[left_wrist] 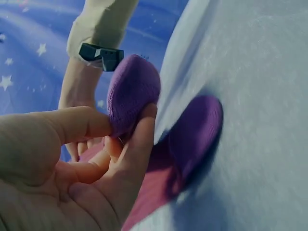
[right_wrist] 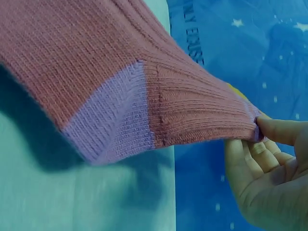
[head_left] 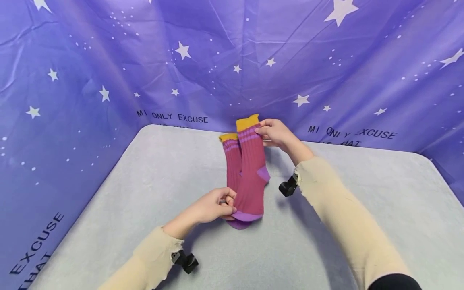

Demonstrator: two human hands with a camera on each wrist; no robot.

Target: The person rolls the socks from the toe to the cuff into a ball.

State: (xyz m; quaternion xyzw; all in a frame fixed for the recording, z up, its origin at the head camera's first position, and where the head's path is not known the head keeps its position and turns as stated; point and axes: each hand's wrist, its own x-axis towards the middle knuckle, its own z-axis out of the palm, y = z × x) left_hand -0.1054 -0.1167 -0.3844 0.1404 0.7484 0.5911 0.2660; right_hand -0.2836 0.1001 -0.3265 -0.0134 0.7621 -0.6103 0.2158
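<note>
Maroon ribbed knit: I hold the upper sock (head_left: pixel 251 173) above the desk (head_left: pixel 152 181), left hand (head_left: pixel 212 205) pinching its purple toe (head_left: pixel 249 217), right hand (head_left: pixel 276 133) pinching the edge by its striped band (head_left: pixel 249 135), presumably so it hangs straight over the lower sock (head_left: pixel 232 159) lying partly beneath.

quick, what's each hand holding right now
Left hand: closed, pinching the upper sock at its purple toe.
Right hand: closed, pinching the same sock just below its yellow cuff.
</note>
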